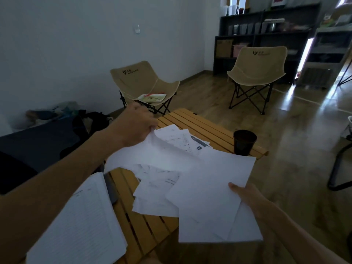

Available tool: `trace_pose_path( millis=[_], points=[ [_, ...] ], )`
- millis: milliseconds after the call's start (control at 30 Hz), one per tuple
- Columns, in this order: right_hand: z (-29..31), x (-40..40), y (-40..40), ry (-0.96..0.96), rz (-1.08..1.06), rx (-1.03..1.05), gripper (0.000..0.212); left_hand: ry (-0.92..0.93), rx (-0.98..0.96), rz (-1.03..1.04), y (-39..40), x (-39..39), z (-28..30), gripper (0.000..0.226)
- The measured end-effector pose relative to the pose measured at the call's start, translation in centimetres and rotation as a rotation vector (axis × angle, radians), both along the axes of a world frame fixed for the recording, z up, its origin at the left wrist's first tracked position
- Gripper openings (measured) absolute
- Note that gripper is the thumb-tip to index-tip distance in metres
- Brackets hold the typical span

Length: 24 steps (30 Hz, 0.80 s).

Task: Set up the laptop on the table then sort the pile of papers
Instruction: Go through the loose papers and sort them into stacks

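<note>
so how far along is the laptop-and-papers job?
No laptop in view, so setup can't be confirmed. Sorting is underway: left hand lifts a sheet, right hand holds a few sheets. Loose papers remain scattered on the slatted table.

Single head-worn wide-angle view, looking forward and steeply down from above the near edge of the slatted yellow wooden counter (200, 122). The counter fills the lower centre at close range, both forearms entering from the bottom corners. The upper half takes in the room beyond: two beige folding fabric chairs (144, 82) and dark open shelving (266, 35) against the far wall.
</note>
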State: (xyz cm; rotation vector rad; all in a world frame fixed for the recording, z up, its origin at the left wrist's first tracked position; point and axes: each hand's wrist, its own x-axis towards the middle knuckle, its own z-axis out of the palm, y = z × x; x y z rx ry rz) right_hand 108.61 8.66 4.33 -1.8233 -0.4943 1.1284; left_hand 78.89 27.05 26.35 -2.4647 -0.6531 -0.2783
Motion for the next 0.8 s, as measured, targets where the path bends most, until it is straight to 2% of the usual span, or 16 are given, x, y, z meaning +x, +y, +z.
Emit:
trace_pose_path(
  millis=[67,200,267,400,467,533,633,667,733,800],
  points=[
    [0.3,-0.3,-0.2,-0.027,0.034,0.008,0.04,-0.023,0.043,-0.07,0.6,1.4,-0.1,0.022],
    [0.1,-0.4,0.0,-0.133,0.164,-0.008,0.047,-0.033,-0.016,-0.187,-0.5,7.1,-1.7,0.017],
    [0.5,-0.6,0.3,-0.086,0.166,0.027,0.048,0.018,-0.097,-0.27,-2.1,10.7,-5.2,0.019],
    [0.1,-0.8,0.7,0.032,0.088,0.108,0.039,0.017,-0.323,-0.235,-4.6,16.4,-14.6,0.017],
    [-0.5,-0.8,1.0,0.182,0.021,0.126,0.052,-0.04,-0.531,-0.152,-5.2,18.0,-18.2,0.018],
    [0.1,-1.0,0.9,0.266,0.051,0.186,0.05,-0.179,-0.79,-0.077,-6.0,19.1,-20.3,0.018],
    [0.8,-0.8,0.3,0.277,0.207,0.18,0.024,-0.637,-1.223,0.042,-5.8,19.0,-20.5,0.026],
    [0.8,-0.9,0.2,0.295,0.252,0.177,0.024,-0.819,-1.252,0.1,-4.9,18.4,-20.0,0.027],
    [0.2,-0.5,0.2,0.274,0.288,0.149,0.032,-1.046,-1.095,0.314,-2.0,15.9,-18.9,0.027],
    [0.1,-0.5,0.3,0.219,0.26,0.115,0.036,-0.981,-0.878,0.655,1.7,12.0,-18.4,0.034]
  ],
)
